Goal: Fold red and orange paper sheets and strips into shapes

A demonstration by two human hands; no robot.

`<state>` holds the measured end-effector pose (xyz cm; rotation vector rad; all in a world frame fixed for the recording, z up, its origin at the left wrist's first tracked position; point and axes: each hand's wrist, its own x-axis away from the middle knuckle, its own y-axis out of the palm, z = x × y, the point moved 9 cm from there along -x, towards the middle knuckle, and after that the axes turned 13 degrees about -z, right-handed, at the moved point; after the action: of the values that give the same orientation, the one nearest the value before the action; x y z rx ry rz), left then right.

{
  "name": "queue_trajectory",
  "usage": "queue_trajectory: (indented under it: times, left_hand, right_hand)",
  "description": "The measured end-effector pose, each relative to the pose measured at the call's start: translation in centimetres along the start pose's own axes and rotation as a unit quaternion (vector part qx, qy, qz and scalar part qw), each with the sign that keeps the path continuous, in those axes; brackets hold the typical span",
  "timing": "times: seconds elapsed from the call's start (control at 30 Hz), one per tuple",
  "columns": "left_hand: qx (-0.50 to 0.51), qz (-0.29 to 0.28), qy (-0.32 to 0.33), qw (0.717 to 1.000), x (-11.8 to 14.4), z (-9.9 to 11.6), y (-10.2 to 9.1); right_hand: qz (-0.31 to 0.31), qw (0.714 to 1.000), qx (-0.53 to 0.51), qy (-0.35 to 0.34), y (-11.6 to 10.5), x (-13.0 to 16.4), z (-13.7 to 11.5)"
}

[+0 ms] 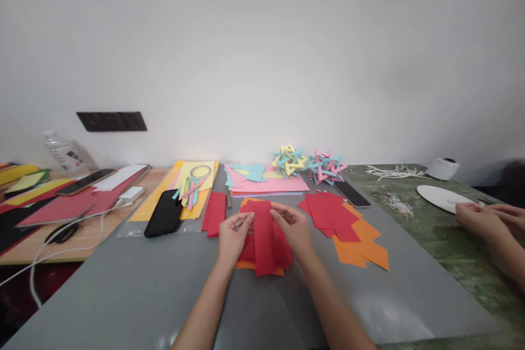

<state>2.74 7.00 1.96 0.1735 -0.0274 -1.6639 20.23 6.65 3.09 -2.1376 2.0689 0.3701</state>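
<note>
Between my two hands is a narrow red paper strip [264, 243], upright over a stack of red and orange paper [283, 254]. My left hand [235, 232] pinches its left edge near the top between thumb and fingers. On the other edge, my right hand [293, 227] holds it the same way. Red paper pieces [334, 216] and orange paper pieces [363, 240] lie spread to the right of my right hand. Left of the stack are red rectangles [215, 213], close to my left hand.
Two folded-paper star balls [289, 161] stand at the back by pastel sheets [270, 183]. A black phone [164, 213] lies left, another phone [353, 194] right. Scissors [63, 231] and a white cable [102, 224] are far left. At right, another person's hands [486, 219] work near a white plate [438, 197].
</note>
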Motion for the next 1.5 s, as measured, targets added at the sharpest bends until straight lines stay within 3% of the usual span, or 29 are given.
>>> queue_trajectory:
  times: [0.13, 0.4, 0.63, 0.97, 1.5]
  left_hand:
    - [0.005, 0.030, 0.001, 1.000, 0.1, 0.1, -0.5]
    - [0.004, 0.005, -0.011, 1.000, 0.1, 0.1, 0.0]
    - [-0.003, -0.014, 0.016, 1.000, 0.0, 0.3, 0.5]
    - [0.001, 0.016, 0.034, 0.999, 0.1, 0.8, 0.1]
    - [0.026, -0.043, 0.025, 0.998, 0.1, 0.4, 1.0]
  right_hand:
    - [0.002, 0.999, 0.030, -0.023, 0.0, 0.0, -0.6]
    - [0.010, 0.999, -0.047, 0.006, 0.3, 0.1, -0.1]
    - [0.030, 0.999, -0.034, 0.012, -0.3, 0.2, 0.1]
    - [0.015, 1.000, -0.020, 0.012, 0.0, 0.2, 0.2]
    - [-0.003, 0.998, -0.068, 0.015, 0.3, 0.1, 0.4]
